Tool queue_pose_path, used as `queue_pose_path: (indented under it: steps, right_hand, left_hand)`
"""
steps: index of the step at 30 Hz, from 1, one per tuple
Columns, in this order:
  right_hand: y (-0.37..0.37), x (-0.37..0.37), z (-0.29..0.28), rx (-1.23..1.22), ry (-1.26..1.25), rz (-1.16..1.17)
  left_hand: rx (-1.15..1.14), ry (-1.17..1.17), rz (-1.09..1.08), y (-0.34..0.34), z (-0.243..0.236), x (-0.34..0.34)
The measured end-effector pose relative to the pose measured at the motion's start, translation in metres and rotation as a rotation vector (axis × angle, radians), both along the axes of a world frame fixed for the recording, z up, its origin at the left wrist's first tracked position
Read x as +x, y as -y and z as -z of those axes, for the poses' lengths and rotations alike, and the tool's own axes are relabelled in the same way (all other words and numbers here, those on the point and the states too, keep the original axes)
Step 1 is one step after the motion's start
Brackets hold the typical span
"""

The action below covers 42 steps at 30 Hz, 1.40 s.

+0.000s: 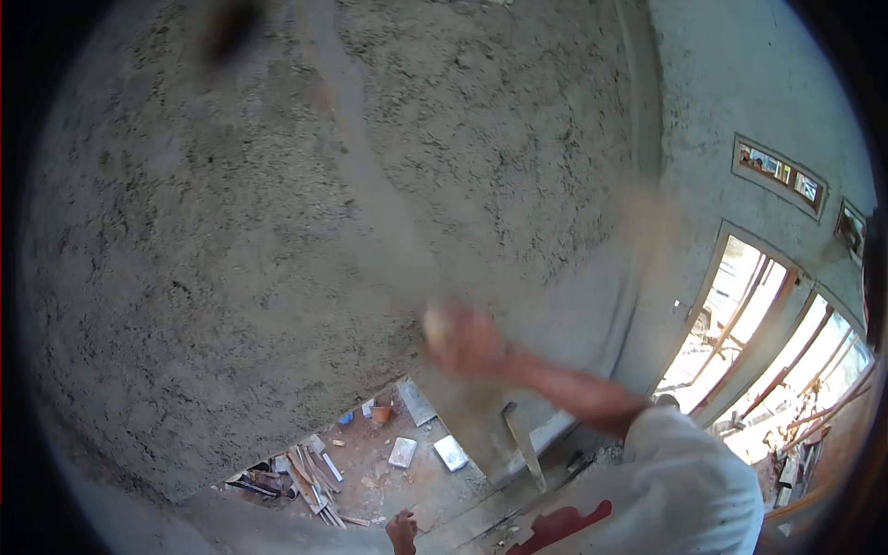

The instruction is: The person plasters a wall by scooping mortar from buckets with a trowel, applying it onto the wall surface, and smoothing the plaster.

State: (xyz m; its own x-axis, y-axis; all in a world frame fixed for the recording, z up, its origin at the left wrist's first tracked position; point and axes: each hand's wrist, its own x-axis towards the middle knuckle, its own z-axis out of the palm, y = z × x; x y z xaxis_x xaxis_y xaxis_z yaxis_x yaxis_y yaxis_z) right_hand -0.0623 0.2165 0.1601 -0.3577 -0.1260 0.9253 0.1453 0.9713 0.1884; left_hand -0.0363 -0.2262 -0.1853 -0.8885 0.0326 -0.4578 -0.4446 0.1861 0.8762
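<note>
My right hand (467, 344) reaches across in front of a grey, rough-plastered wall (231, 231). Motion smears it, but its fingers are closed around a pale, handle-like end. The tool's kind is lost in the blur. Near the hand, a smoother plaster band (351, 120) runs down the rough surface. A pale sleeve with a dark red patch covers my upper right arm. Low in the picture, my left hand (402, 532) hangs apart from the wall, fingers loosely curled and slightly apart. Nothing shows in it.
Far below lie a pile of wood strips (314, 481), an orange bucket (380, 414) and pale slabs (403, 452). A board (524, 449) leans by the wall base. On the right, a plastered side wall (721, 102) has tall bright openings (726, 314) and a small window (780, 174).
</note>
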Motion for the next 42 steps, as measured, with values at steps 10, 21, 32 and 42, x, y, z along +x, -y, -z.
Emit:
queue_pose_path:
  steps: [10, 21, 32, 42]
  right_hand:
    - [0.03, 0.377, 0.363, -1.674, 1.121, 0.315]
    - [-0.16, 0.612, 0.59, -1.587, 1.357, 1.135]
    - [-0.279, 0.614, 0.799, -1.332, 1.355, 0.976]
    - [-0.262, 0.609, 0.813, -2.418, 0.503, 1.069]
  left_hand:
    - [-0.438, 0.352, 0.812, 0.021, -0.01, 0.104]
    - [-0.911, 0.789, 0.453, -0.036, -0.028, 0.13]
    - [-1.216, 0.99, 0.464, -0.071, 0.01, 0.164]
    - [-1.176, 1.036, 0.451, -0.091, 0.028, 0.173]
